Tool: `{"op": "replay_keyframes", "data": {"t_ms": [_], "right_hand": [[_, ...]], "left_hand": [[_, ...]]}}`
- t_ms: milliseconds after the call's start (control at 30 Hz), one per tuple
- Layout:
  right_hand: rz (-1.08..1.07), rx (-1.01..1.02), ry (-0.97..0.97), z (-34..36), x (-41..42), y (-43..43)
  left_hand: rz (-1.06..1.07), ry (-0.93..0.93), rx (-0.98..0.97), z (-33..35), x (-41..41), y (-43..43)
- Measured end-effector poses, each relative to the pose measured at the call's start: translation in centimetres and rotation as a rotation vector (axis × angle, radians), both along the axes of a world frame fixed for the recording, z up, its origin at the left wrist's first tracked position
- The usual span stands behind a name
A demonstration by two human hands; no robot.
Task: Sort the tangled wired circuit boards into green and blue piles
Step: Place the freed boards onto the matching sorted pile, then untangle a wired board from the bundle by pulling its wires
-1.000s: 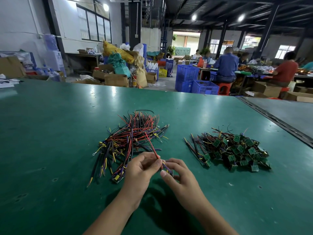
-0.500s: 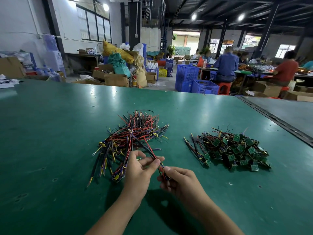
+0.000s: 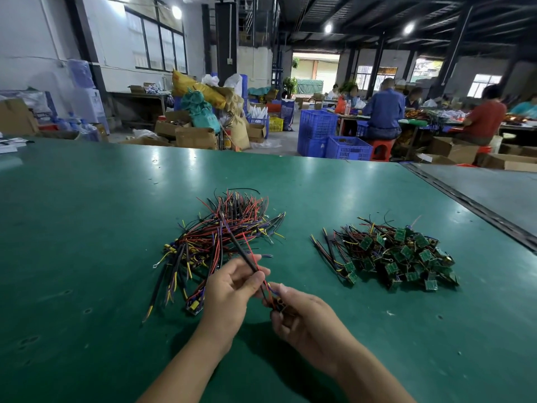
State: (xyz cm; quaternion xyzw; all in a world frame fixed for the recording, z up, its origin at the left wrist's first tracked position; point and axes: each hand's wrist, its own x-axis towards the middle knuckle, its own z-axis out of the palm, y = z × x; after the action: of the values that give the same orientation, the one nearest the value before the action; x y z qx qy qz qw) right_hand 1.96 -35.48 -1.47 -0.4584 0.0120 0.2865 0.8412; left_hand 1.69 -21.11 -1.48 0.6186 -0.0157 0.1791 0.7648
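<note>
A tangled heap of red, black, yellow and purple wires with boards (image 3: 220,237) lies at the middle of the green table (image 3: 87,228). To its right sits a pile of green circuit boards (image 3: 398,254) with their wires. My left hand (image 3: 229,289) pinches a black and red wire strand (image 3: 247,257) that runs up into the tangle. My right hand (image 3: 305,318) grips the lower end of that same wired piece, where a small board is mostly hidden by my fingers. Both hands are just in front of the tangle.
A blue board (image 3: 193,308) shows at the tangle's near left edge. A dark seam (image 3: 479,210) divides the green table from a grey one at the right. Beyond the far edge stand blue crates (image 3: 334,141), cardboard boxes and seated people.
My right hand has drawn back toward me and down with the wired piece, stretching the strand out of the tangle. My left hand shifted its pinch slightly along the wires.
</note>
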Motion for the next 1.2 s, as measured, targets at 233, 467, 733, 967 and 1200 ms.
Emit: {"op": "replay_keyframes", "data": {"t_ms": [233, 467, 733, 967, 1200], "right_hand": [[0.028, 0.112, 0.034, 0.2, 0.6, -1.0], [-0.423, 0.190, -0.113, 3.1, 5.7, -4.5], [-0.649, -1.490, -0.843, 1.8, 11.2, -9.3], [-0.171, -1.986, -0.895, -1.0, 11.4, -9.3], [-0.416, -1.509, -1.189, -1.4, 7.5, -4.6]], "left_hand": [[0.021, 0.016, -0.025, -0.3, 0.3, 0.5], [0.052, 0.120, 0.054, -1.1, 0.8, 0.8], [0.030, 0.163, 0.214, -1.3, 0.8, 0.7], [0.021, 0.162, 0.257, -1.2, 0.6, 0.6], [0.053, 0.147, 0.318, -1.1, 0.8, 0.2]]}}
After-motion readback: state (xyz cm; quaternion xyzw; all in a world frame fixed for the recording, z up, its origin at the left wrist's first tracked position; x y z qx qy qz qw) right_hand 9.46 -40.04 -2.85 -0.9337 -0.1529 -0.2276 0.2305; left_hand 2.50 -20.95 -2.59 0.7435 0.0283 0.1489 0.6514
